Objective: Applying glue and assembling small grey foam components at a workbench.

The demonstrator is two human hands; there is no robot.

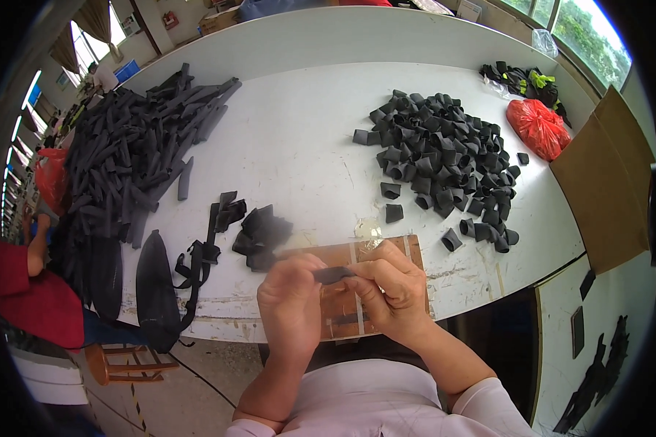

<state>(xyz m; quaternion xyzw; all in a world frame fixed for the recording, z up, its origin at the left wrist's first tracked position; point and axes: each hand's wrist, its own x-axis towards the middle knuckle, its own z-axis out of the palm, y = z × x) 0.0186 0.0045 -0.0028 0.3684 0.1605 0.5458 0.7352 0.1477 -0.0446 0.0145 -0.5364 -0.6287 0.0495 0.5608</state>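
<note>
Between my two hands, above a brown board at the table's near edge, a short dark grey fabric strip is stretched sideways. My left hand, somewhat blurred, is closed on its left end. Thumb and fingers of my right hand pinch the right end. Just beyond my left hand lies a small heap of flat black fabric pieces. A large pile of short black fabric loops sits at the right, with a few single loops scattered nearer to me.
Long dark strips are heaped at the left, with black straps and dark pointed panels nearer. A red plastic bag and a cardboard sheet stand at the right. A person in red sits beyond the left edge, near a wooden stool.
</note>
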